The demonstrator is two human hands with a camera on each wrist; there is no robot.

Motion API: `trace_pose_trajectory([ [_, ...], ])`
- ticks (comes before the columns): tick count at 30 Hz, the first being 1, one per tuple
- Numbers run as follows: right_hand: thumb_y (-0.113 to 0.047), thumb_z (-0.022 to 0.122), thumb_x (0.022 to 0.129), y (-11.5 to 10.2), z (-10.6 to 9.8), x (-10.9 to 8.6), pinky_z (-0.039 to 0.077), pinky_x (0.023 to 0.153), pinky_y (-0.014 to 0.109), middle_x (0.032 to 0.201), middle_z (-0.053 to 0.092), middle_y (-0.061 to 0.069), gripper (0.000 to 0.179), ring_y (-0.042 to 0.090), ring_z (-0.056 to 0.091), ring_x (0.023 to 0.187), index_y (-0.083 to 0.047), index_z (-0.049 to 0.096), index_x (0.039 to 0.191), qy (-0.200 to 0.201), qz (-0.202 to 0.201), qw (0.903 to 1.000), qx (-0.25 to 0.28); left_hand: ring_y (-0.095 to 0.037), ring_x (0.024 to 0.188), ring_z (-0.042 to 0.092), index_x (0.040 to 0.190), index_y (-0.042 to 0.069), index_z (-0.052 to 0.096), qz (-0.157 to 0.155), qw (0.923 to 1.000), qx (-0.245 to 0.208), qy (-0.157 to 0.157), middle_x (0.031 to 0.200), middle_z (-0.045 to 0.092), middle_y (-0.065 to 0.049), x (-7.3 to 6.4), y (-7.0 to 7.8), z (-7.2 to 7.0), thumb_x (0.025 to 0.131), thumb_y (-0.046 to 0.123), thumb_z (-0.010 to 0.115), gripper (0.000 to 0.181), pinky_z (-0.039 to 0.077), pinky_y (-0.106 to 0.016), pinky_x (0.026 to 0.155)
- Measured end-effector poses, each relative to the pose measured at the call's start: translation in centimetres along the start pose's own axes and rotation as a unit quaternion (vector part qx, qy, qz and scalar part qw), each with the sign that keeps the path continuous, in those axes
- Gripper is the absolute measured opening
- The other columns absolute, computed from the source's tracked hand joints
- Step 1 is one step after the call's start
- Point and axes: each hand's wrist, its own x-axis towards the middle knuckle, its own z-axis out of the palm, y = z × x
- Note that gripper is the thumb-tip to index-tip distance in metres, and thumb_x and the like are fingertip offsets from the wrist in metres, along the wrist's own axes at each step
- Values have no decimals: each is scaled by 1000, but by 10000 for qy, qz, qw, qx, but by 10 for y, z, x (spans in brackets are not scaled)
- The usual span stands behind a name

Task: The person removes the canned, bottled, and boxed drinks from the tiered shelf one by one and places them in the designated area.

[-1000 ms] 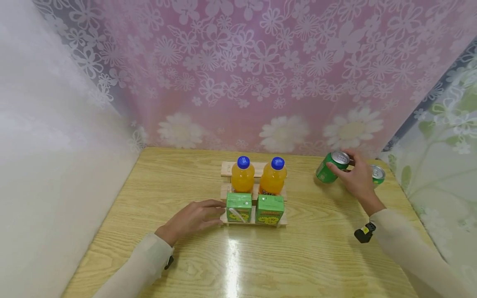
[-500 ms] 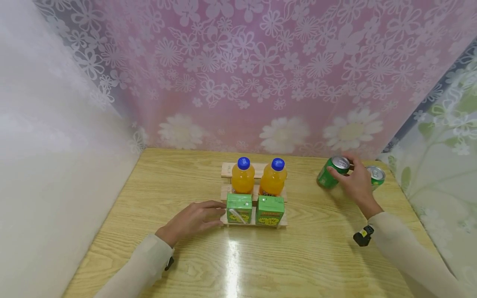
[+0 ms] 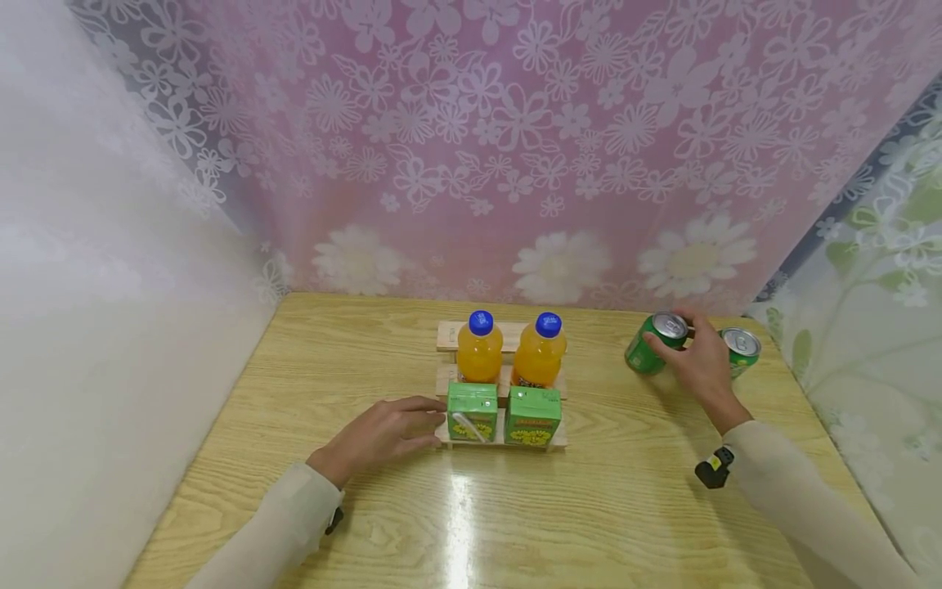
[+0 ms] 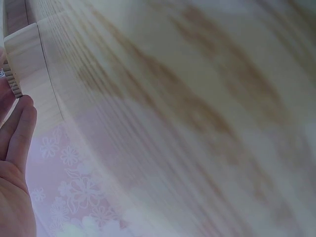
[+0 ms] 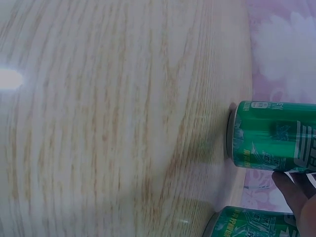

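In the head view my right hand [image 3: 699, 360] holds a green drink can [image 3: 645, 352] with the thumb on its near side and fingers behind it. The can is upright at the table's back right; in the right wrist view its base [image 5: 232, 133] is close to the tabletop, and I cannot tell if they touch. Just right of that hand stands a second green can [image 3: 742, 350], partly hidden. My left hand [image 3: 386, 433] rests its extended fingers against the left end of a stepped wooden rack [image 3: 449, 337]. The left wrist view shows these fingertips [image 4: 27, 103] at the rack's edge.
Two orange drink bottles, a left one [image 3: 480, 352] and a right one [image 3: 540, 353], stand on the rack's middle step. Before them sit two green juice boxes, left [image 3: 472, 409] and right [image 3: 533, 415]. A floral curtain [image 3: 471, 164] borders the table's back edge [image 3: 353, 296].
The right hand and its can have lowered slightly toward the tabletop, mostly in the first half second. The second can appears slightly shifted. The left hand and the rack stay put.
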Motion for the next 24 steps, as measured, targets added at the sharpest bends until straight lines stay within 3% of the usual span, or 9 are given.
trace_pose_trajectory([
  [11,-41,78,103,-2,0,1,46,77,17,149,58,31,77,53,59,132,-2,46,162,-127,-5,9999,1,-18,128,73,134,12,78,153,9997,111,139,147,70,-3,0,-3,3,105,31,76,35,64,-28,103],
  [18,-40,75,105,-4,-1,0,45,77,14,150,55,33,79,54,58,130,1,42,164,-268,-60,9996,5,-19,130,72,135,12,78,54,10000,44,66,148,70,-3,0,-2,1,106,33,75,36,63,-30,105],
  [20,-39,74,105,-4,-1,0,53,82,26,151,54,34,79,54,57,130,2,41,163,-271,-81,9996,29,-19,130,72,136,12,78,27,10000,8,40,148,69,-3,0,-1,1,106,33,74,36,63,-30,105],
  [22,-39,75,105,-5,-1,0,59,88,47,152,52,35,79,55,55,131,3,41,164,-253,-101,9996,81,-19,131,72,136,12,77,2,10000,-32,27,149,69,-3,0,0,1,106,33,74,37,63,-31,105],
  [24,-38,75,105,-7,-2,0,56,96,67,155,48,35,80,56,52,135,2,40,165,-218,-110,9996,164,-19,130,72,136,12,77,-11,10000,-52,29,149,69,-3,0,0,0,106,34,74,37,63,-31,105],
])
